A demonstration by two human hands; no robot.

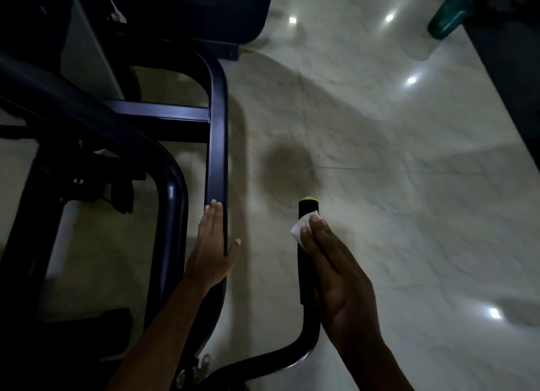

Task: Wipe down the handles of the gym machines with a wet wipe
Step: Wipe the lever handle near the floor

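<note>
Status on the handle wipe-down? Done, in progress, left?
Done: cannot tell from this view. In hand: right hand presses a white wet wipe against the black foam handle, near its yellow-capped end. Left hand rests flat on the black frame bar. Left: lower handle, other machines.

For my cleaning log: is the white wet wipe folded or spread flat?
Folded: the white wet wipe shows as a small bunched pad under the right hand.
</note>
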